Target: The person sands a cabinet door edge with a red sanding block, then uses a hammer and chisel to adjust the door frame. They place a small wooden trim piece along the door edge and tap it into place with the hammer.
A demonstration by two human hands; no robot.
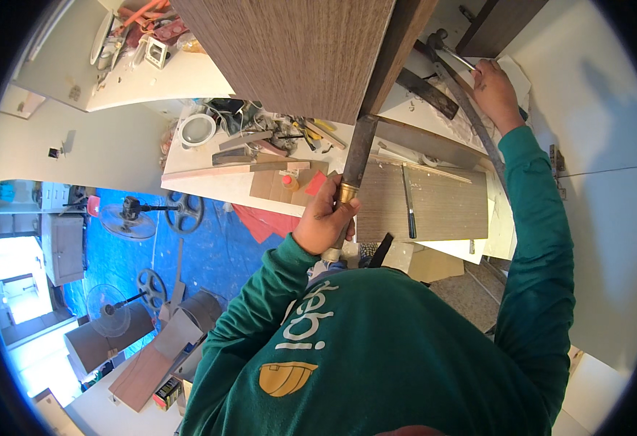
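Note:
My left hand (326,221) is closed round the handle of a wide chisel (360,151) with a brass collar and a dark blade. The blade points up and away, its far end at the lower corner of a brown wood-grain panel (297,51). Over at the upper right, my right hand (494,89) grips a hammer (455,55) by its shiny metal handle. The hammer's head lies to the left of that hand, above the white surface and beside a dark curved strip (471,116). A short dark wooden piece (427,93) lies just below the hammer.
A wood-grain board (442,200) with a thin long-bladed tool (409,203) lies right of my left hand. Offcuts, a round white fitting (197,129) and a small orange-capped bottle (289,182) crowd the bench. Standing fans (130,218) stand on blue floor sheeting (209,254) at left.

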